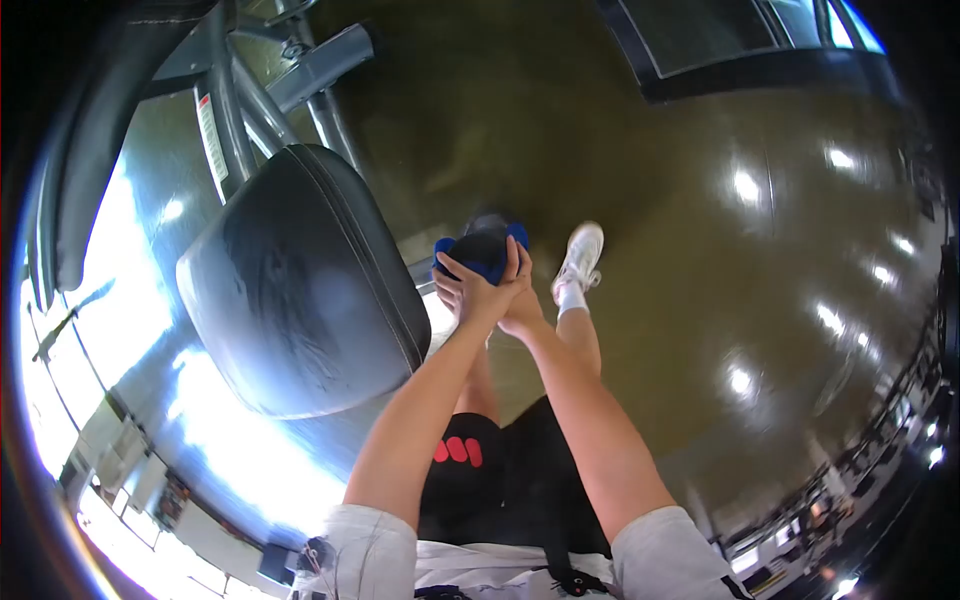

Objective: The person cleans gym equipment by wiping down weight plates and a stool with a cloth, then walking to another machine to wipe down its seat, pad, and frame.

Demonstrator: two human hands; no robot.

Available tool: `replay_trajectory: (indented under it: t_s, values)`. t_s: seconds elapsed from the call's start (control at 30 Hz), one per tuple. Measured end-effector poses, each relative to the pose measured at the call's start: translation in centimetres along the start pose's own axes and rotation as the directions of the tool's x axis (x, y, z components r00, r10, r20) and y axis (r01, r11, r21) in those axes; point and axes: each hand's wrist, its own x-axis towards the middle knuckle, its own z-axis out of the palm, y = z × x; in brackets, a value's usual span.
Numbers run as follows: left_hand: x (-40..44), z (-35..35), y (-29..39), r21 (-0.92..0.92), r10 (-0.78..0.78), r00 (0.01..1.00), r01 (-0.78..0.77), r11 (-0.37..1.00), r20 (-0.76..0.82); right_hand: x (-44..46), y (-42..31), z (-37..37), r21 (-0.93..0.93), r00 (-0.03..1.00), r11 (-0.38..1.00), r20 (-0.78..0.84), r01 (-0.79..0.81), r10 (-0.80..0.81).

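Both arms reach forward in front of my body and meet at a blue-and-black weight [480,254]. My left hand [468,293] is wrapped around its near left side, fingers curled against it. Cupping the right side is my right hand [521,300], with its wrist close against the left one. The weight has a dark rounded middle and blue parts at both sides. A dark, rounded part [490,221] shows just beyond it. The palms and the weight's underside are hidden, so its exact kind cannot be made out.
A black padded bench seat [300,290] on a grey metal frame [235,110] stands close on the left. My foot in a white shoe [580,258] rests on the shiny brown floor [690,300]. At the upper right is a dark-framed platform or machine [700,75].
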Motion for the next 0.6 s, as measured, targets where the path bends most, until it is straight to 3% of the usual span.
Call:
replay_trajectory:
  t_s: [0.03,0.07,0.1,0.13,0.17,0.2,0.23,0.3,0.33,0.37,0.4,0.43,0.47,0.5,0.53,0.57,0.6]
  values:
    - [-0.3,0.0,-0.1,-0.020,-0.025,1.000,0.024,0.999,-0.005,-0.2,0.0,0.0,0.020,1.000,1.000,-0.012,-0.011,0.012]
    - [-0.4,-0.2,-0.3,0.034,0.049,0.998,-0.051,0.998,0.048,-0.4,-0.1,0.2,-0.059,0.968,0.984,-0.180,0.166,-0.174]
    - [-0.8,-0.4,-0.5,0.081,0.120,0.987,-0.129,0.988,0.102,0.1,-0.2,-0.5,-0.075,0.969,0.980,-0.153,0.186,-0.196]
    - [-2.2,-1.4,-0.1,0.201,0.250,0.968,-0.242,0.949,-0.014,0.8,-0.4,-1.5,-0.101,0.987,0.985,-0.069,0.136,-0.144]
    - [-3.3,-3.5,0.8,0.174,0.220,0.975,-0.213,0.962,-0.027,1.3,-0.5,-2.6,-0.135,0.996,0.987,0.018,0.084,-0.082]
    - [-4.6,-6.5,1.8,-0.220,0.312,0.950,-0.299,0.929,0.027,1.6,-1.8,-4.4,-0.080,0.997,0.994,0.034,0.073,-0.071]
    - [-6.2,-9.9,3.0,-0.582,0.416,0.909,-0.324,0.746,0.027,2.1,-1.5,-5.3,-0.102,0.995,0.991,0.065,0.087,-0.080]
    - [-10.3,-17.9,6.1,-0.800,0.392,0.917,-0.290,0.525,-0.075,2.9,-1.1,-7.5,-0.103,0.963,0.962,0.118,0.253,-0.241]
    - [-11.8,-20.3,6.4,-0.810,0.368,0.905,-0.375,0.450,-0.215,3.1,-1.0,-8.3,-0.083,0.943,0.946,0.143,0.314,-0.300]
    - [-12.1,-20.9,5.8,-0.938,0.363,0.872,-0.345,-0.024,-0.330,3.0,-1.6,-9.2,-0.064,0.925,0.933,0.172,0.355,-0.340]
    - [-14.0,-24.7,9.0,-0.916,0.468,0.801,-0.399,-0.047,-0.373,3.0,-2.3,-10.2,-0.030,0.907,0.924,0.207,0.380,-0.366]
    - [-14.9,-26.4,10.4,-0.935,0.468,0.810,-0.326,-0.141,-0.353,3.2,-2.9,-11.1,0.004,0.888,0.916,0.242,0.402,-0.390]
    - [-15.0,-27.5,10.0,-0.924,0.563,0.745,-0.367,-0.103,-0.359,3.3,-3.0,-11.8,0.039,0.855,0.902,0.300,0.431,-0.422]
    - [-16.4,-28.5,9.4,-0.915,0.528,0.753,-0.381,-0.136,-0.392,3.6,-3.3,-12.3,0.077,0.816,0.884,0.355,0.461,-0.457]
    - [-19.1,-29.1,8.4,-0.928,0.151,0.933,-0.289,-0.234,-0.328,3.3,-4.1,-13.1,0.088,0.805,0.891,0.395,0.446,-0.442]
    - [-23.1,-29.3,7.3,-0.902,-0.223,0.963,-0.228,-0.365,-0.154,3.2,-4.4,-13.5,0.107,0.772,0.868,0.415,0.485,-0.482]
    - [-23.4,-29.1,7.2,-0.886,-0.244,0.958,-0.243,-0.395,-0.154,3.2,-4.6,-14.0,0.108,0.771,0.897,0.474,0.429,-0.425]
